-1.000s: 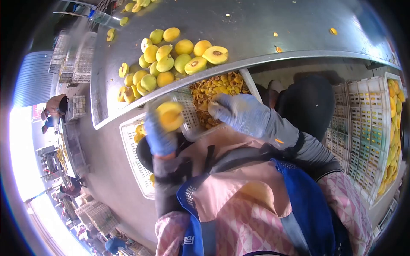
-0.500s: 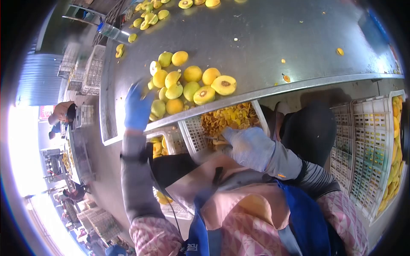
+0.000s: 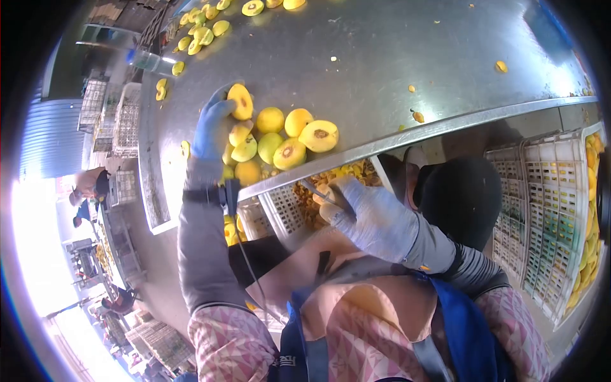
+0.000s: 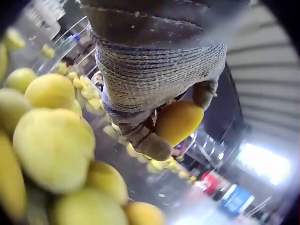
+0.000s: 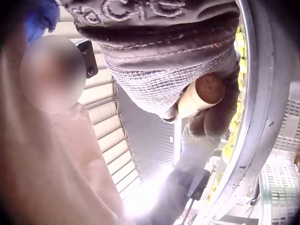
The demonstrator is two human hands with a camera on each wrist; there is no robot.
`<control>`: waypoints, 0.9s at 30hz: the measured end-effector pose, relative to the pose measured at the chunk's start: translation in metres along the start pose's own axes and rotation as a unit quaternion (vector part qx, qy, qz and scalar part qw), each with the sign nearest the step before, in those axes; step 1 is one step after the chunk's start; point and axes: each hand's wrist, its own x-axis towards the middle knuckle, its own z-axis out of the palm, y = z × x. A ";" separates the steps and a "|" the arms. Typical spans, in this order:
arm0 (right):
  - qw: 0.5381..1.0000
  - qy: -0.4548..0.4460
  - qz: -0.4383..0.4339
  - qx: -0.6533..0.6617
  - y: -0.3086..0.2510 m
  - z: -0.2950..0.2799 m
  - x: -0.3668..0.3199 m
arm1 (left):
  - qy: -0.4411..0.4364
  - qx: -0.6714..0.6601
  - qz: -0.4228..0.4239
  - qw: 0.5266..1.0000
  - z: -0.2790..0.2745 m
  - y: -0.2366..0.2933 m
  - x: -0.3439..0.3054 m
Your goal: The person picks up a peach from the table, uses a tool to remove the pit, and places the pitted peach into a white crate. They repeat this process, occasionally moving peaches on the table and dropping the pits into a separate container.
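Note:
In the head view my gloved left hand (image 3: 213,127) is over the left side of a peach pile on the metal table. Between its thumb and fingers it grips a peach half (image 3: 240,102), cut face showing; the left wrist view shows the rounded yellow skin of that peach (image 4: 180,123). Other halved peaches (image 3: 318,135) lie just to its right, some with the pit in. My gloved right hand (image 3: 375,219), nearer my body, curls round a wooden-handled tool (image 5: 202,96). A thin metal shaft (image 3: 314,190) points out from that hand; its tip is hard to make out.
Below the table's raised metal rim (image 3: 407,140) stands a white crate (image 3: 283,210) of brown pits and scraps. Beside it another crate holds peach halves (image 3: 230,232). Stacked crates (image 3: 554,210) stand at the right. More peaches (image 3: 200,35) and a bottle (image 3: 149,60) are at the far left.
My left hand has gone from near my lap, where it held a peach half, out to the table pile and now grips a peach half there. The right hand stays over the scrap crate.

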 end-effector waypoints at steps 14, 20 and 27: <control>0.998 0.017 -0.046 -0.043 -0.001 0.036 -0.013 | 0.168 -0.234 0.095 0.953 0.155 -0.052 -0.155; 0.991 0.022 -0.071 -0.113 -0.001 0.037 -0.016 | 0.231 -0.012 0.129 0.964 0.144 -0.071 -0.155; 0.993 -0.015 -0.085 -0.085 -0.003 0.031 -0.015 | 0.196 -0.141 0.070 0.968 0.144 -0.063 -0.155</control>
